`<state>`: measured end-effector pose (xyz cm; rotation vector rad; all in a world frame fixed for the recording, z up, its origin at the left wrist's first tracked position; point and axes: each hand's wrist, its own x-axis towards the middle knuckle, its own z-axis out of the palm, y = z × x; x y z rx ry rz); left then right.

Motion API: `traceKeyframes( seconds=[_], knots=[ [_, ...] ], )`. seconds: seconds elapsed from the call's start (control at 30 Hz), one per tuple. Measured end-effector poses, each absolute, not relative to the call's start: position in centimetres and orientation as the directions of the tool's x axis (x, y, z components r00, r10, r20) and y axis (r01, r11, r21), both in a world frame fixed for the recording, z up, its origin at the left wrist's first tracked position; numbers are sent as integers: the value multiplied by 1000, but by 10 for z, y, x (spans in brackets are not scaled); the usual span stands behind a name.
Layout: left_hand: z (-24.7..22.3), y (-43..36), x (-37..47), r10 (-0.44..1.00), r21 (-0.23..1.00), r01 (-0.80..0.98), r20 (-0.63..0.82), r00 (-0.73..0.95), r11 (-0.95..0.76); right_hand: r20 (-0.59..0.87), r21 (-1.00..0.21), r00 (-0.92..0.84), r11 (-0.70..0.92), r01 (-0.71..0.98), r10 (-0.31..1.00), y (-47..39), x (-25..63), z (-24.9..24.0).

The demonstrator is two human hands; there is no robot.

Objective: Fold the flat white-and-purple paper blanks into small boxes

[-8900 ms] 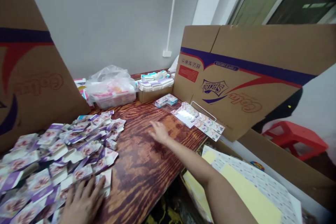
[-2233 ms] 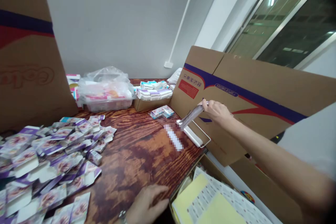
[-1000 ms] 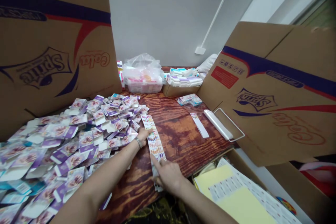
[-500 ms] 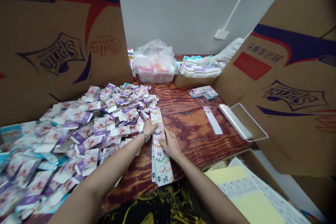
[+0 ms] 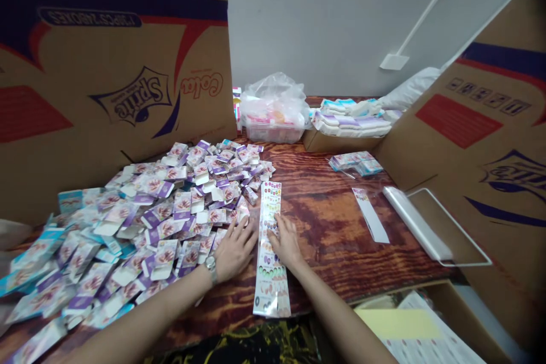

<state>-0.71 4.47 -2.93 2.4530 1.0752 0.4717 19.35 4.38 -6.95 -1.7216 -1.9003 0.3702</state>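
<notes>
A long printed strip [image 5: 268,290], patterned with small coloured oval shapes, lies lengthwise on the table before me; at least one more strip edge shows under it. My right hand [image 5: 285,243] rests on its right side, thumb and fingers spread over the print rather than gripped round it. To the left of the strip, my left hand [image 5: 234,251] lies palm down with fingers apart, holding nothing. Its fingertips are at the edge of a heap of small white and purple boxes [image 5: 164,253], many with flaps up.
Large cardboard cartons [image 5: 128,57] stand left and right. At the back are a bagged plastic tub [image 5: 275,129] and a tray of packets [image 5: 350,125]. A white strip [image 5: 370,215], a clear film bundle [image 5: 418,224] and a white frame [image 5: 467,264] lie right. An open box [image 5: 452,296] holds papers.
My left hand has let go of the strip, moved off to its left and opened. The strips' lower ends now lie closer together. My view has turned a little left.
</notes>
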Motion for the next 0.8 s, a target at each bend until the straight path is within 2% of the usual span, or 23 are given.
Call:
traceKeyframes(
  seconds=[0.03, 0.1, 0.2, 0.3, 0.47, 0.63, 0.8],
  knots=[
    [-30, 42, -17, 713, 353, 642, 118, 691, -680, 210, -539, -34, 144, 830, 977, 43, 193, -69],
    [-34, 44, -32, 677, 175, 658, 93, 730, -733, 211, -536, -30, 141, 832, 977, 43, 192, -69],
    [-43, 60, -39, 656, 47, 655, 94, 749, -754, 213, -532, -9, 123, 838, 977, 43, 189, -70],
    [-52, 86, -31, 639, -11, 644, 119, 760, -765, 215, -533, 4, 114, 839, 977, 43, 188, -71],
    [-55, 130, -8, 659, -23, 668, 149, 738, -743, 239, -527, 3, 128, 840, 971, 42, 188, -74],
    [-54, 168, 15, 727, 23, 740, 208, 654, -672, 255, -515, 15, 123, 848, 967, 41, 187, -75],
    [-54, 185, 32, 767, 121, 769, 263, 585, -628, 260, -518, 11, 130, 845, 966, 40, 187, -75]
  ],
)
